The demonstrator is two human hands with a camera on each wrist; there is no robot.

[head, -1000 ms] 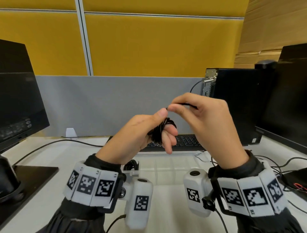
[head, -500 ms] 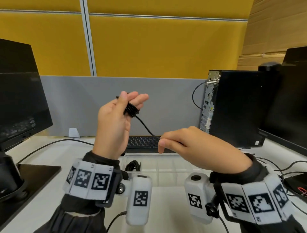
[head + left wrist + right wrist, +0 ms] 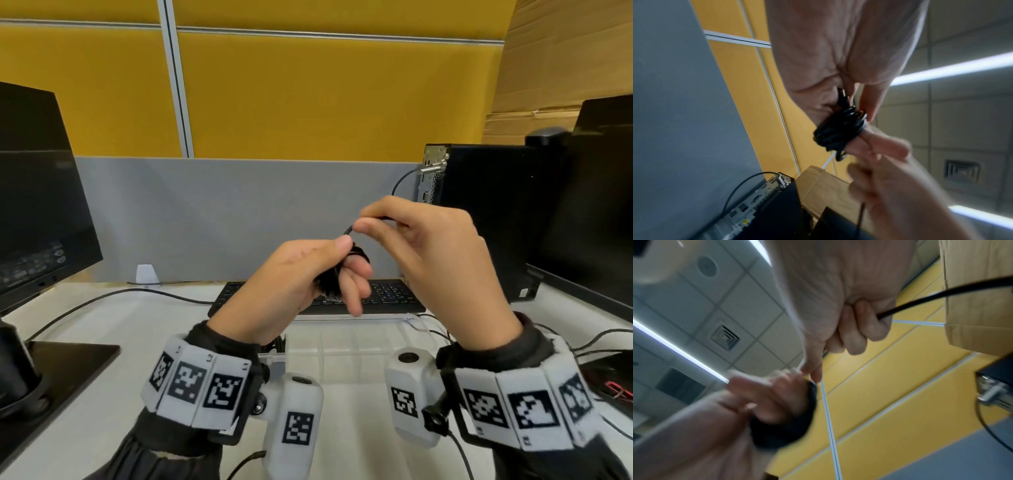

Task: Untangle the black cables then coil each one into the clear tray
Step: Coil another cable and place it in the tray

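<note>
A white desk (image 3: pixel 102 308) stands against a grey partition (image 3: pixel 239 212) topped with yellow panels (image 3: pixel 308 96), carrying a monitor (image 3: pixel 37 198) on the left, a black computer tower (image 3: pixel 496 219) on the right and a black keyboard (image 3: pixel 394 298) between them. Nearer than the keyboard lies the clear tray (image 3: pixel 342 346), its left end holding a coiled black cable (image 3: pixel 277 342) that is mostly hidden behind the wrist. Above the tray the left hand (image 3: pixel 291 284) has another black cable (image 3: pixel 838 131) wound in loops round its fingers with the thumb pressed on top, while the right hand (image 3: pixel 431 257) pinches that cable's free length between thumb and forefinger.
</note>
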